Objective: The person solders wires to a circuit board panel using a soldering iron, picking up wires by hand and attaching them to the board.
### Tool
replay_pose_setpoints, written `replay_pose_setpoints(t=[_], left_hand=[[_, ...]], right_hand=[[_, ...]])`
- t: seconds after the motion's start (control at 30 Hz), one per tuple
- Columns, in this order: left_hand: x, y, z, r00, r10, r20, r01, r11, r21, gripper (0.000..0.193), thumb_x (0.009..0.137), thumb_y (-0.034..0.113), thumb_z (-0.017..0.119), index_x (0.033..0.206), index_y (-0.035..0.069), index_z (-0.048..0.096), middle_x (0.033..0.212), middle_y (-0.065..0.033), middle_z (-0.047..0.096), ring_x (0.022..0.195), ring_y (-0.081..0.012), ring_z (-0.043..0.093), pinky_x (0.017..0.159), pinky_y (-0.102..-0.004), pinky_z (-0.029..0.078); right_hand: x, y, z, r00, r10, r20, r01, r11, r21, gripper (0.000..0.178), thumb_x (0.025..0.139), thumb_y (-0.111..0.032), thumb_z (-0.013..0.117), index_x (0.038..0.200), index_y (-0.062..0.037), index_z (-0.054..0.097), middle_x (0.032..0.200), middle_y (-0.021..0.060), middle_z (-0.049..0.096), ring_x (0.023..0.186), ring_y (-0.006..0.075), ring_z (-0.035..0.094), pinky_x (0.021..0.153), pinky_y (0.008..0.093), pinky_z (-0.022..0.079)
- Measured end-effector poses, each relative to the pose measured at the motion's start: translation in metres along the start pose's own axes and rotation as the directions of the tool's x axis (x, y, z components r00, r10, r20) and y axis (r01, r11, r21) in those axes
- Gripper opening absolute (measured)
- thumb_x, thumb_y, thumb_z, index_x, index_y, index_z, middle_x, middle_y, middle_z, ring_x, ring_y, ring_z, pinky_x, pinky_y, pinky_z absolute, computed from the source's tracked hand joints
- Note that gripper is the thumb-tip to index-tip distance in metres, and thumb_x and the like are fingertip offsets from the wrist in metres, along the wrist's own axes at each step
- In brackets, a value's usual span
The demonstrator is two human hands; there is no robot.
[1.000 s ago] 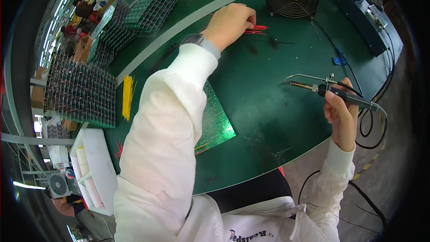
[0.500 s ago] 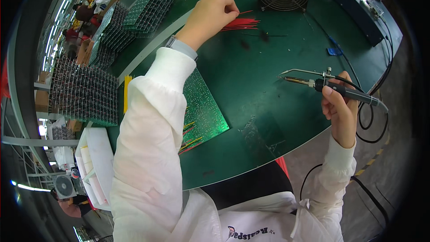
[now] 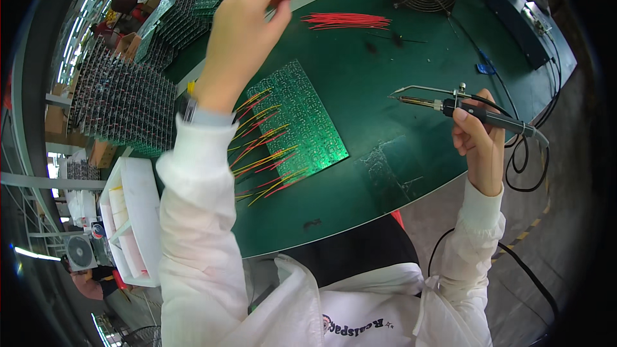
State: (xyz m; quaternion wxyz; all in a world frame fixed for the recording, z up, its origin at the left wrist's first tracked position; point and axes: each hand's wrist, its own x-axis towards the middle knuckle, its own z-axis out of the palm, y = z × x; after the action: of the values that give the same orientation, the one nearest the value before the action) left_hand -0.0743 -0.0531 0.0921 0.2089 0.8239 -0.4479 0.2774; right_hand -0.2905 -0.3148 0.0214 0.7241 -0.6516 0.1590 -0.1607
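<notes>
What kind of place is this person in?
Probably an electronics factory or workshop: the right hand holds a soldering iron, a circuit board with red and yellow wires lies on the bench, and stacked boards stand at the left.

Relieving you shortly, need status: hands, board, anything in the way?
Left hand up, blurred, grip unclear. Right hand holding soldering iron, tip off board. Board on table, wires across its left edge. Nothing seen between tip and board.
</notes>
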Motion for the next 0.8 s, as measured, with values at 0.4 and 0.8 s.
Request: replay_pose_setpoints(t=[0.4, 0.8], left_hand=[[-0.148, -0.009, 0.0, 0.888, -0.458, -0.04, 0.449, 0.883, -0.138, 0.008, 0.086, 0.006, 0.072, 0.094, 0.004, 0.071, 0.09, -0.0091, 0.068, 0.081, -0.0288, 0.065, 0.074, -0.0366, 0.05], [-0.154, -0.016, 0.017, 0.922, -0.348, -0.17, 0.35, 0.937, -0.019, 0.011, 0.088, 0.003, 0.068, 0.097, 0.008, 0.071, 0.096, -0.0054, 0.066, 0.082, -0.0263, 0.063, 0.074, -0.0367, 0.05]], right_hand=[[0.009, 0.005, 0.13, 0.978, -0.084, 0.191, 0.065, 0.993, 0.101, 0.019, 0.088, -0.017, 0.071, 0.09, -0.0054, 0.056, 0.069, 0.0015, 0.057, 0.056, 0.0079, 0.053, 0.049, 0.0215, 0.037], [0.035, 0.039, 0.187, 0.964, -0.263, 0.036, 0.256, 0.957, 0.134, 0.023, 0.083, -0.011, 0.076, 0.091, -0.0005, 0.057, 0.07, 0.0072, 0.063, 0.055, 0.0098, 0.059, 0.049, 0.0218, 0.044]])
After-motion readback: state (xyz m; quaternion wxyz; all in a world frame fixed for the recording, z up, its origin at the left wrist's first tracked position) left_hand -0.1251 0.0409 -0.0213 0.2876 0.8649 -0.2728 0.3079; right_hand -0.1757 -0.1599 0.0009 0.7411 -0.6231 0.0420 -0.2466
